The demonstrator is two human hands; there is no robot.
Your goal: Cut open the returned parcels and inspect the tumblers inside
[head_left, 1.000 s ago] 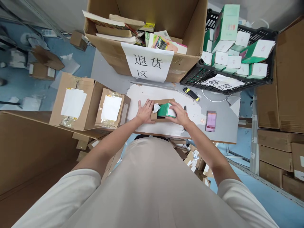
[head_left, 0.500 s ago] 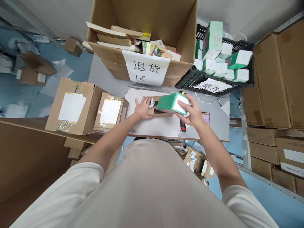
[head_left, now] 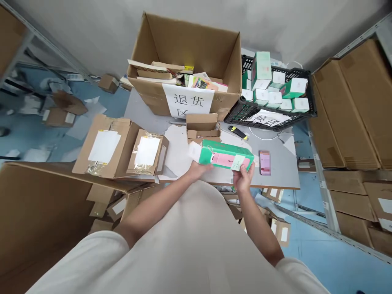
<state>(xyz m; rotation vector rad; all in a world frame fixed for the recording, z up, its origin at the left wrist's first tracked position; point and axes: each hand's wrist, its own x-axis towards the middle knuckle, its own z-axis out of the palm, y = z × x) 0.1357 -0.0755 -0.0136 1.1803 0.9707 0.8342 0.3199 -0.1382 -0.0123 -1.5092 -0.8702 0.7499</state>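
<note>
A long green box (head_left: 222, 154) with a pink bottle pictured on its side lies across both hands above the table's front edge. My right hand (head_left: 243, 178) is closed round its right end, thumb on a pale label. Against the lower left edge of the box, my left hand (head_left: 199, 170) grips with its fingers partly hidden. A white end flap (head_left: 195, 151) sticks out on the left. Just behind stands an open brown carton (head_left: 202, 122). To the right of that carton lies a black and yellow box cutter (head_left: 238, 132).
A large carton of books (head_left: 147, 96) stands at the back, beside a black crate (head_left: 235, 114) of green and white boxes. Two taped cartons (head_left: 102, 147), (head_left: 147, 153) sit on the left. A phone (head_left: 265, 162) and a white cable (head_left: 263, 136) lie on the right.
The green box has come out of the small carton and turned sideways toward me. My left hand has left that carton for the box. The box cutter is now in full view.
</note>
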